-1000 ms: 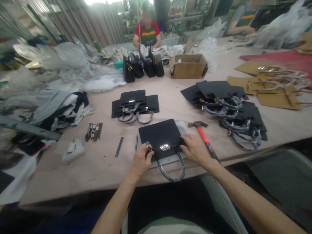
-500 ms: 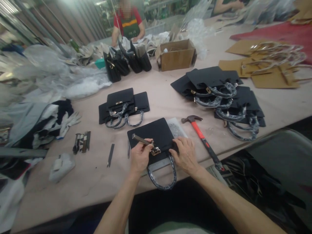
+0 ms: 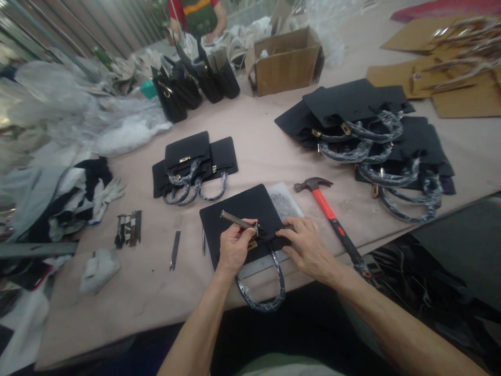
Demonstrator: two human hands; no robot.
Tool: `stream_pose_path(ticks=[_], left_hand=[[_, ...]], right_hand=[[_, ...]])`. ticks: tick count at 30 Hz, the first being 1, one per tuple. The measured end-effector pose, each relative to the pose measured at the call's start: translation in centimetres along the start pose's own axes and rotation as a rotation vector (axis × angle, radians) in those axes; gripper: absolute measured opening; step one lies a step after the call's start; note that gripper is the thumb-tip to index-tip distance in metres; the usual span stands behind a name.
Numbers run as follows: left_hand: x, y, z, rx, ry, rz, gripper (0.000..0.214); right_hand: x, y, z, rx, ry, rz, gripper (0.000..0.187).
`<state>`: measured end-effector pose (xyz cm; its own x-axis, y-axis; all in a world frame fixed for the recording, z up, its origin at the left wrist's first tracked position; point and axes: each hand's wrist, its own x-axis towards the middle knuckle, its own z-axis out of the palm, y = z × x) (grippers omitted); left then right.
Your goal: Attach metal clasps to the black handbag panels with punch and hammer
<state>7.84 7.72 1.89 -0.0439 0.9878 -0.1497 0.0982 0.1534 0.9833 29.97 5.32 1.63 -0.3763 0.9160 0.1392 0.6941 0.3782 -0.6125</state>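
Note:
A black handbag [image 3: 235, 209] lies flat at the table's front edge, its plastic-wrapped handle [image 3: 260, 307] hanging toward me. My left hand [image 3: 235, 248] is closed around a slim metal punch [image 3: 235, 219], tilted over the bag, its lower end by a small metal fitting. Partly behind those fingers is a gold clasp [image 3: 253, 244]. At the bag's right edge, the fingertips of my right hand [image 3: 307, 245] hold the end of its strap. A claw hammer [image 3: 327, 211] with a red and black handle lies to the right.
Black handbags are piled at right [image 3: 391, 141] and left [image 3: 188, 149]. A cardboard box [image 3: 285, 65] stands at the back beside upright black bags [image 3: 211, 78]. Small metal tools [image 3: 128, 230] and a forked blade [image 3: 175, 250] lie at left. Another person [image 3: 199, 21] is across the table.
My left hand has moved right with the punch, from beside the gold clasp toward the strap. My right hand stays at the bag's right edge. The view has dipped and come closer.

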Motion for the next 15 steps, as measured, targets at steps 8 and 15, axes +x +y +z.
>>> stream_pose_path(ticks=[8,15], left_hand=[[0.1,-0.6,-0.1,-0.002,-0.006,-0.004,0.024],[0.3,-0.4,0.0,-0.005,0.018,0.005,0.025]], right_hand=[[4.4,1.8,-0.8,-0.165,-0.065,-0.059,0.017],[9.0,2.0,-1.6,-0.255,-0.317,-0.250,0.014]])
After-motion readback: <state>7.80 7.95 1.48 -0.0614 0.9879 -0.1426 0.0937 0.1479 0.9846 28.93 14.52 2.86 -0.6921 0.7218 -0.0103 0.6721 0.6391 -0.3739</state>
